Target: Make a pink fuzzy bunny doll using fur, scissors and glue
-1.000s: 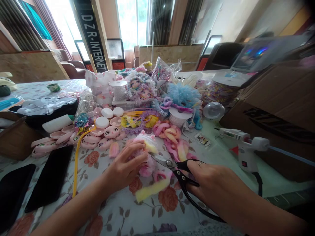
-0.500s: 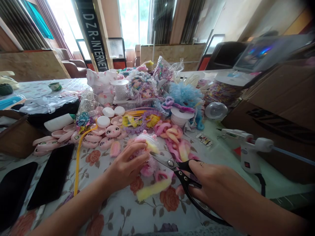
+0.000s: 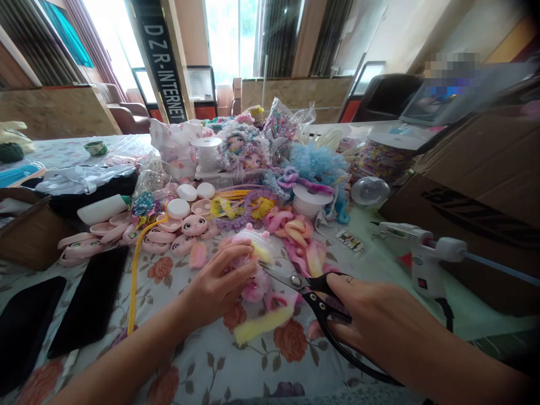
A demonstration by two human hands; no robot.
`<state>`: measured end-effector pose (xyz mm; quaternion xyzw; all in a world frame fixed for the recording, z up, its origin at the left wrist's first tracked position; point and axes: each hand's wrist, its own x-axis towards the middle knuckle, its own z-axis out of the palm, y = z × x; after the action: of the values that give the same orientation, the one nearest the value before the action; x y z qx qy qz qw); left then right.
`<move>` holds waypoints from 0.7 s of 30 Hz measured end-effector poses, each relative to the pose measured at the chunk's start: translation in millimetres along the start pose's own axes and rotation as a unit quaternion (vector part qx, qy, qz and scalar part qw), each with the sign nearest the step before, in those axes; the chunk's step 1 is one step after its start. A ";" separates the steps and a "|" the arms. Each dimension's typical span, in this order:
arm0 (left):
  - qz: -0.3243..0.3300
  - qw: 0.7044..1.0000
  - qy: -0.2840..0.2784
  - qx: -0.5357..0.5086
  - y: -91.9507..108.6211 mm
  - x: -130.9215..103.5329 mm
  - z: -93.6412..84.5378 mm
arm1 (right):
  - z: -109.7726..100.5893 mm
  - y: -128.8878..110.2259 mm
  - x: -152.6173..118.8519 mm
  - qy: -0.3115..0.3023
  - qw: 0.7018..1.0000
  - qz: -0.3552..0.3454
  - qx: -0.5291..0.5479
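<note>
My left hand (image 3: pixel 225 275) is closed around a small fluffy pink-and-yellow craft piece, which has a white band (image 3: pixel 259 243) with pink bobbles on top. My fingers cover much of it. Black-handled scissors (image 3: pixel 314 298) are in my right hand (image 3: pixel 367 315), with fingers through the loops. Their blade tips touch or lie close to the fluff beside my left fingertips; the exact contact is hidden. Below the blades, a loose yellow fluffy strip (image 3: pixel 264 325) lies on the flowered tablecloth (image 3: pixel 198 349). Pink-and-yellow fluffy strips (image 3: pixel 295 230) lie just behind.
Pink doll faces (image 3: pixel 194 225), white round caps (image 3: pixel 178 208) and a ribbon spool (image 3: pixel 312 199) crowd the table beyond my hands. Right of me stand a glue gun (image 3: pixel 426 253) and a cardboard box (image 3: pixel 485 169). Two dark flat devices, one a phone-like slab (image 3: pixel 90 301), lie left.
The scissors and my right hand have shifted slightly to the right. My left hand keeps its hold on the fluffy piece.
</note>
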<state>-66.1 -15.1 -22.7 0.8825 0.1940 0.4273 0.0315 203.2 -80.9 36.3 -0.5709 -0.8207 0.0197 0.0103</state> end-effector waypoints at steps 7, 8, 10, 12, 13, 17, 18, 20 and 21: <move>0.002 1.000 0.002 -0.001 -0.3 0.7 -0.4 | -2.6 -3.4 1.7 -0.052 0.998 0.021 0.026; 0.000 1.000 0.001 -0.001 0.0 0.8 -0.6 | -2.9 -3.8 2.6 -0.060 0.998 0.023 0.026; 0.000 1.000 0.000 0.000 0.6 1.3 -0.9 | -3.2 -4.7 5.1 -0.073 0.997 0.028 0.025; 0.002 1.000 0.002 -0.001 1.1 1.9 -1.2 | -2.9 -5.4 7.6 -0.082 0.996 0.032 0.022; 0.004 1.000 0.003 -0.001 1.2 2.2 -1.3 | -2.6 -5.4 8.6 -0.080 0.996 0.031 0.018; 0.003 1.000 0.004 -0.001 0.4 2.8 -1.6 | -1.7 -1.1 5.4 -0.042 0.999 0.027 -0.016; 0.002 1.000 0.005 -0.002 0.1 2.9 -1.6 | -1.7 1.8 2.1 -0.028 0.999 0.029 -0.014; 0.001 1.000 0.014 -0.004 -0.4 2.9 -1.7 | -1.2 10.8 -7.0 0.000 0.999 0.037 0.004; 0.001 1.000 0.019 -0.005 -0.6 2.9 -1.7 | -0.1 17.0 -12.1 0.017 0.999 0.045 0.012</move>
<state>-66.0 -13.7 -19.6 0.8740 0.1919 0.4452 0.0316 223.3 -86.4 35.7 -0.6071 -0.7938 0.0206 0.0304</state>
